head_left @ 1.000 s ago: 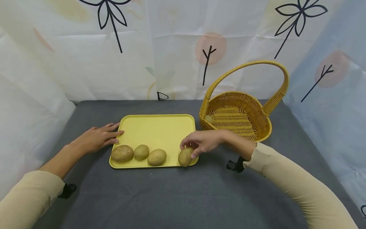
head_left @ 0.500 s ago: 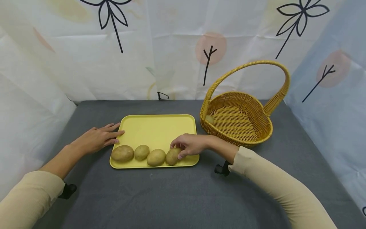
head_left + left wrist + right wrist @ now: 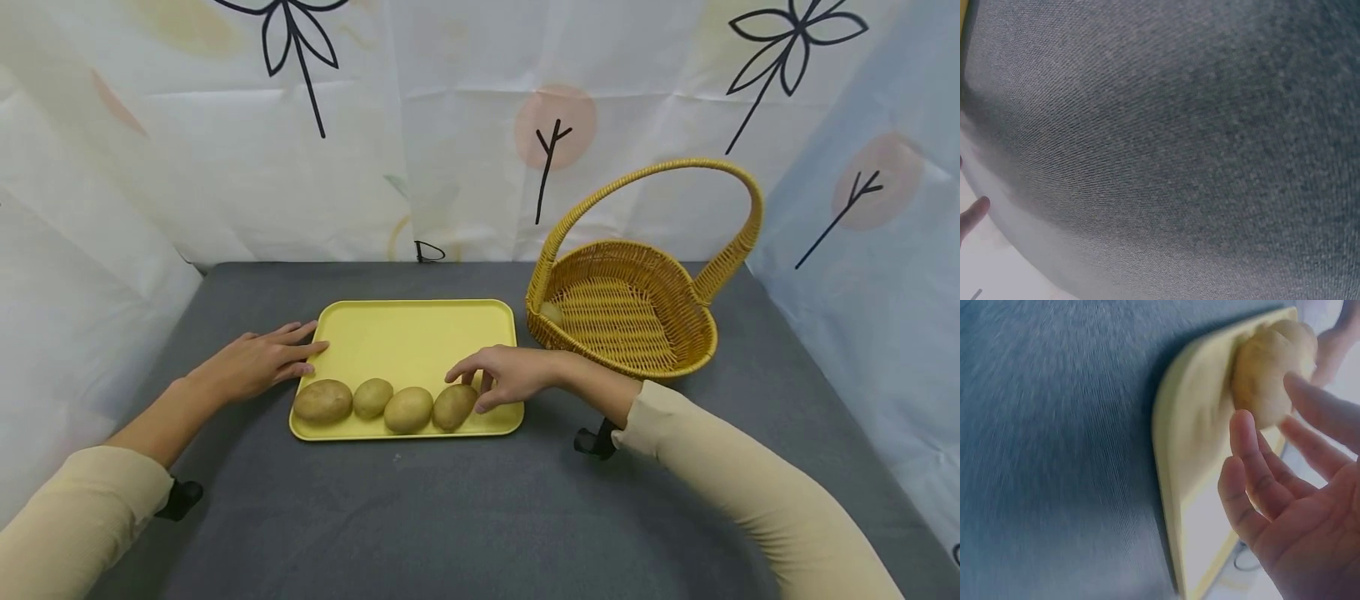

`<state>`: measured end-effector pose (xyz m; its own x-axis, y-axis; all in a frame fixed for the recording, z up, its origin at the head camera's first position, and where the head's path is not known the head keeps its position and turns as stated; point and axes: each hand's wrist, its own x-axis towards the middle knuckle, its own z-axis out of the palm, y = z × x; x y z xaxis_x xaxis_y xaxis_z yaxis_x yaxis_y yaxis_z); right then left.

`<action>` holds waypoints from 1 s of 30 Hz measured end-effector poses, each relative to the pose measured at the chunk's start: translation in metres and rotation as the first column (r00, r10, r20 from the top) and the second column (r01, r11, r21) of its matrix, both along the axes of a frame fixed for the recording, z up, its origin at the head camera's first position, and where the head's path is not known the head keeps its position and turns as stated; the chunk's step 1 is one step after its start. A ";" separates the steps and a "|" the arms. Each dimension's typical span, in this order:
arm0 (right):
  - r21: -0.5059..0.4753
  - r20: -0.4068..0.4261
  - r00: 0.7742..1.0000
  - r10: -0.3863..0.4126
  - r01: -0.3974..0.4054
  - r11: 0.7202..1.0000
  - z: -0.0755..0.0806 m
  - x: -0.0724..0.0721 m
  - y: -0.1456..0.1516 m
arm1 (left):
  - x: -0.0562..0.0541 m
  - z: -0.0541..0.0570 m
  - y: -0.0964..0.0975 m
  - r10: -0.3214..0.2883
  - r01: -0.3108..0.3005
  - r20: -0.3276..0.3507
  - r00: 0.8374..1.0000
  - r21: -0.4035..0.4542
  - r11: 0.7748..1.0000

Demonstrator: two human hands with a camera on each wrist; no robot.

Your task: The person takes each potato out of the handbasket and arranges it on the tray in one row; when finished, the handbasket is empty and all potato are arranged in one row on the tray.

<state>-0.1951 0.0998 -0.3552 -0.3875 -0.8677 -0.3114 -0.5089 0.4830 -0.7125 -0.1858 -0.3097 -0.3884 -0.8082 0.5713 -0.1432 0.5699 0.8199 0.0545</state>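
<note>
Several potatoes sit in a row along the near edge of a yellow tray (image 3: 420,333). The rightmost potato (image 3: 453,408) is beside my right hand (image 3: 510,375), whose fingers are spread loosely around its right side and hold nothing. In the right wrist view those fingers stand apart from the potato (image 3: 1266,378), palm visible. My left hand (image 3: 255,362) lies with straight fingers over the tray's left rim. Only a fingertip (image 3: 974,215) of it and a sliver of yellow show in the left wrist view.
A yellow wicker basket (image 3: 622,358) with a tall handle stands right of the tray, and a potato (image 3: 551,313) lies at its left inside. Grey cloth (image 3: 420,517) covers the table. Printed white curtains (image 3: 450,125) hang behind and at both sides.
My right hand slid the rightmost potato left along the tray until it reached its neighbour, then loosened its fingers and drew back slightly right. The left hand stayed still.
</note>
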 end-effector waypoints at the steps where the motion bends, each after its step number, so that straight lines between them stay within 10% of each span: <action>1: -0.003 0.023 1.000 -0.004 0.004 1.000 0.004 -0.001 0.004 | 0.000 0.000 0.000 0.001 -0.001 0.001 1.000 -0.001 1.000; 16: -0.054 0.039 0.986 -0.159 0.161 0.985 0.077 -0.029 0.087 | -0.002 0.000 0.001 -0.009 0.009 -0.008 1.000 -0.005 1.000; 30: 0.084 0.115 0.920 -0.374 0.366 0.927 0.081 -0.065 0.140 | -0.001 -0.001 -0.001 -0.020 0.020 -0.023 1.000 0.023 1.000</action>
<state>-0.2599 0.2400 -0.2738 -0.6316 -0.6482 -0.4255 -0.1933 0.6631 -0.7232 -0.1865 -0.3102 -0.3895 -0.7994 0.5904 -0.1112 0.5876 0.8069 0.0603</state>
